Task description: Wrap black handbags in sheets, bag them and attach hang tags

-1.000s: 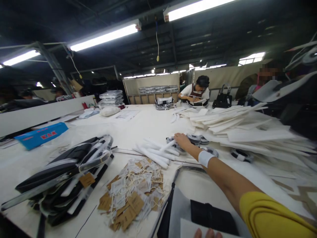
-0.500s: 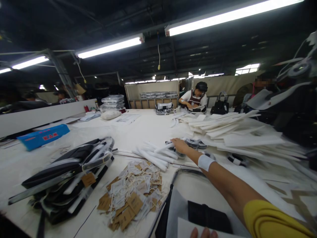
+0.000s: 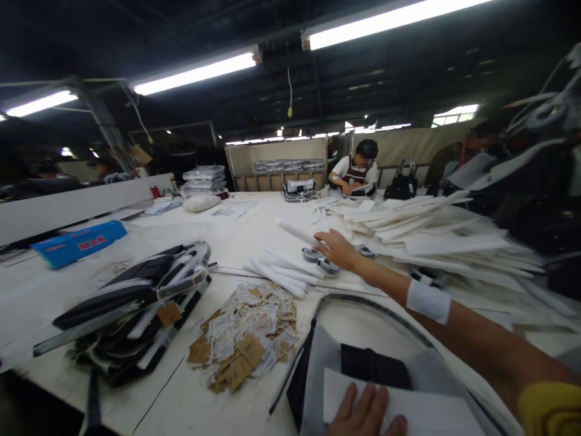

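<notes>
My right hand (image 3: 336, 248) reaches forward over the table and is closed on one end of a white foam roll (image 3: 295, 231), which points away to the left. Below it lies a bunch of similar white rolls (image 3: 284, 274), beside some wrapped coiled straps (image 3: 313, 255). At the bottom, my left hand (image 3: 365, 413) rests flat with fingers stretched on a white sheet (image 3: 431, 407). That sheet lies over a black bag (image 3: 374, 366) with a long handle and pale wrapping; its lower part is out of view.
Brown and white string tags (image 3: 242, 345) are heaped left of the bag. Farther left are stacked black bags (image 3: 136, 303) and a blue KAM package (image 3: 82, 243). White sheets (image 3: 436, 230) pile up at right. A co-worker (image 3: 356, 169) sits across the table (image 3: 254, 233).
My right hand has lifted one white roll away from the bunch. My left hand shows further over the white sheet. The view has shifted slightly.
</notes>
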A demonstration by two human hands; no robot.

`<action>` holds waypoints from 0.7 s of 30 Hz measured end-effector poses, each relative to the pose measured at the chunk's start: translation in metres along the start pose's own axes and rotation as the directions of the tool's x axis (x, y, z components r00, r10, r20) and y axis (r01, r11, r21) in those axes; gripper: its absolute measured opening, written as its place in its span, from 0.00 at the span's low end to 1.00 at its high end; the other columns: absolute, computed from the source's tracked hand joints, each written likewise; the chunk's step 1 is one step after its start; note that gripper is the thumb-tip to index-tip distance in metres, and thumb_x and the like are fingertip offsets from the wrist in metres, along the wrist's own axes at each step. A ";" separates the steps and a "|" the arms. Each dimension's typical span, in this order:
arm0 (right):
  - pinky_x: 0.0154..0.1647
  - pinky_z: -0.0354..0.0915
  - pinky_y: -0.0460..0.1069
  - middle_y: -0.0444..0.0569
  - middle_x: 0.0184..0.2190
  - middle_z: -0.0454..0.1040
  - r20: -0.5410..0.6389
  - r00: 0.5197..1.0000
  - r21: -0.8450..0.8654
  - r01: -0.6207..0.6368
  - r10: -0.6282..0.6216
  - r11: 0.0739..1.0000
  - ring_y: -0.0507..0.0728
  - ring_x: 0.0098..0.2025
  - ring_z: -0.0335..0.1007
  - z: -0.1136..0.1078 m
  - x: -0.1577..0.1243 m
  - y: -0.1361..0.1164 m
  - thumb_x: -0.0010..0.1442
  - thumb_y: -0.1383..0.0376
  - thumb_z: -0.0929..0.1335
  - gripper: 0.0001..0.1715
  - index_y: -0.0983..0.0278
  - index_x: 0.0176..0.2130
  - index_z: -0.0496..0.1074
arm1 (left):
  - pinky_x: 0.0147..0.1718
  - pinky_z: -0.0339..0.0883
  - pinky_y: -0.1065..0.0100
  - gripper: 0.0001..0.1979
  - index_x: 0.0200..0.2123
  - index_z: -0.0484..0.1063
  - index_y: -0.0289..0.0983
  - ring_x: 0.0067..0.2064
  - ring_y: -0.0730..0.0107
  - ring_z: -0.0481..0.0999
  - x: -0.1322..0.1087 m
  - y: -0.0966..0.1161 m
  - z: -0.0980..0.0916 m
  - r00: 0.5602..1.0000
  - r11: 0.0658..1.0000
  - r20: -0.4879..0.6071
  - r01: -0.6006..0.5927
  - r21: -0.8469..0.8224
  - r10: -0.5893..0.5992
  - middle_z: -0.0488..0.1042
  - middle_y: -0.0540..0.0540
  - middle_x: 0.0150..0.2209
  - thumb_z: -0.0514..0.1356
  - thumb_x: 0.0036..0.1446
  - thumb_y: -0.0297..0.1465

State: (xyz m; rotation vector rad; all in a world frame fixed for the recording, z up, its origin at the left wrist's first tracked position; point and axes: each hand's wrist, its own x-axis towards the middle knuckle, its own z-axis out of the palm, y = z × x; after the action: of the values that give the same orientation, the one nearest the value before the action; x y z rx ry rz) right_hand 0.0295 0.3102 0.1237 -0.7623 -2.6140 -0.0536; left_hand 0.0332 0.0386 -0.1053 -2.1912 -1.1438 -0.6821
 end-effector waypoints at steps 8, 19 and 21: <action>0.53 0.70 0.52 0.50 0.48 0.79 -0.170 0.985 0.049 0.027 -0.019 0.998 0.60 0.49 0.76 -0.121 -0.206 -0.053 0.64 0.54 0.70 0.22 0.60 0.53 0.72 | 0.63 0.59 0.53 0.29 0.68 0.53 0.33 0.67 0.50 0.61 0.043 -0.041 -0.092 0.859 0.921 0.505 0.121 -0.370 0.090 0.58 0.32 0.67 0.55 0.67 0.35; 0.34 0.76 0.52 0.51 0.42 0.82 -0.175 0.980 -0.095 -0.107 0.090 0.990 0.58 0.35 0.78 -0.058 -0.376 -0.163 0.66 0.71 0.64 0.15 0.64 0.48 0.76 | 0.60 0.65 0.54 0.31 0.65 0.57 0.36 0.65 0.52 0.66 0.064 -0.064 -0.098 0.818 0.857 0.543 0.132 -0.498 0.190 0.63 0.32 0.65 0.63 0.62 0.33; 0.34 0.75 0.53 0.52 0.42 0.82 -0.229 0.966 -0.101 -0.146 0.120 0.984 0.58 0.35 0.78 -0.039 -0.372 -0.170 0.66 0.72 0.64 0.14 0.65 0.47 0.76 | 0.59 0.66 0.54 0.32 0.66 0.56 0.37 0.65 0.52 0.66 0.067 -0.065 -0.099 0.812 0.851 0.549 0.136 -0.508 0.198 0.63 0.32 0.65 0.63 0.62 0.33</action>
State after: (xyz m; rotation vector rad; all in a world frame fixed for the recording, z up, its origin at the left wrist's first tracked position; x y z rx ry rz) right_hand 0.2398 -0.0283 0.0240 -0.9158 -2.3585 -0.2409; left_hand -0.0056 0.0387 0.0256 -3.0365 -1.3132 -0.3116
